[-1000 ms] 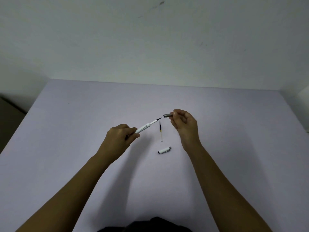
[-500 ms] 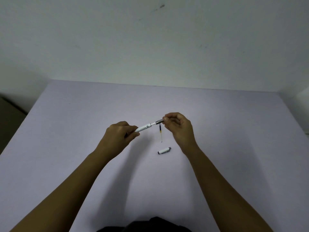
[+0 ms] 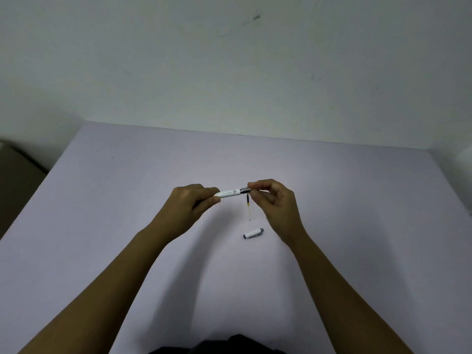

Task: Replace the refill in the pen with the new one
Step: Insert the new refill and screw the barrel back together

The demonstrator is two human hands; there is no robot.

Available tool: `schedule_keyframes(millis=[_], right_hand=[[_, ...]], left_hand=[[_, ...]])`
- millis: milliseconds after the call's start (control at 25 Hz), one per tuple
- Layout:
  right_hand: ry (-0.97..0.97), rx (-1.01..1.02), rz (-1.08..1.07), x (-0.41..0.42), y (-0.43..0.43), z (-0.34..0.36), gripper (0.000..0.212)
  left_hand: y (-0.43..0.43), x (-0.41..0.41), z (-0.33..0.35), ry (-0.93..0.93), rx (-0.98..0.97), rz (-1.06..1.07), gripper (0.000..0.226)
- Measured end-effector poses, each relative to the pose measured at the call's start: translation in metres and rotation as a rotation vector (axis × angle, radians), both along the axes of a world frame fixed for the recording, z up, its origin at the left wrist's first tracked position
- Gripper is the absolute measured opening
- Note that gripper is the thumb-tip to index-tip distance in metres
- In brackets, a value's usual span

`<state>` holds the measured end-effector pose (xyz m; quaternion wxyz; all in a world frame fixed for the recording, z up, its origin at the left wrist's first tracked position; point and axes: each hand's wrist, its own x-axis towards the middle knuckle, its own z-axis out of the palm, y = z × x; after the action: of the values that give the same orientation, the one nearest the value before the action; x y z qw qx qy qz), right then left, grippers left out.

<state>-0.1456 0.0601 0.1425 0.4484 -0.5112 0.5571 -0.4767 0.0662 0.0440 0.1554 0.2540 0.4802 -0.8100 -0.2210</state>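
A white pen barrel (image 3: 229, 193) is held level above the table, its rear end inside my left hand (image 3: 190, 203). My right hand (image 3: 274, 200) pinches the grey tip section (image 3: 245, 190), which sits against the barrel's front end. The refill inside the pen is hidden. A thin loose refill (image 3: 248, 207), dark at the far end and clear towards me, lies on the table just below the pen. The white pen cap (image 3: 253, 233) with a grey end lies closer to me, apart from both hands.
The pale lilac table (image 3: 127, 226) runs back to a white wall (image 3: 229, 72). Its left edge drops off beside a brown box (image 3: 15, 175). Dark clothing (image 3: 219, 346) shows at the bottom edge.
My right hand has brought the grey tip section left onto the barrel's front end, covering the exposed refill tip. My left hand has levelled the barrel. The loose refill and cap lie unmoved.
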Motion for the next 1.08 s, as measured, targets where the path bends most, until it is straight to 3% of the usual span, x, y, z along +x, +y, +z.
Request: schedule_keyframes(millis=[80,200,360,640,760,920,1080], right_hand=[[0.008,0.025,-0.003,0.0,0.001,0.001,0.011],[0.131,0.011,-0.057,0.006,0.001,0.002,0.027],[0.142,-0.011,-0.01,0.009,0.002,0.008,0.006],[0.231,-0.06,0.078,0.0,0.002,0.015,0.017],[0.217,-0.05,0.129,-0.003,0.003,0.018,0.007],[0.366,-0.1,0.119,-0.004,0.003,0.018,0.025],[0.315,-0.134,0.161,-0.006,0.005,0.02,0.004]], left_hand=[[-0.001,0.002,0.002,-0.001,-0.043,-0.029,0.027],[0.0,0.003,0.002,-0.021,-0.052,-0.083,0.032],[0.004,0.0,0.0,-0.005,-0.058,-0.05,0.035],[0.004,0.005,0.005,0.038,-0.058,-0.027,0.034],[0.006,0.003,0.008,0.036,-0.067,-0.022,0.035],[0.009,0.003,0.008,0.034,-0.066,-0.031,0.036],[0.012,0.004,0.008,0.04,-0.057,-0.037,0.036]])
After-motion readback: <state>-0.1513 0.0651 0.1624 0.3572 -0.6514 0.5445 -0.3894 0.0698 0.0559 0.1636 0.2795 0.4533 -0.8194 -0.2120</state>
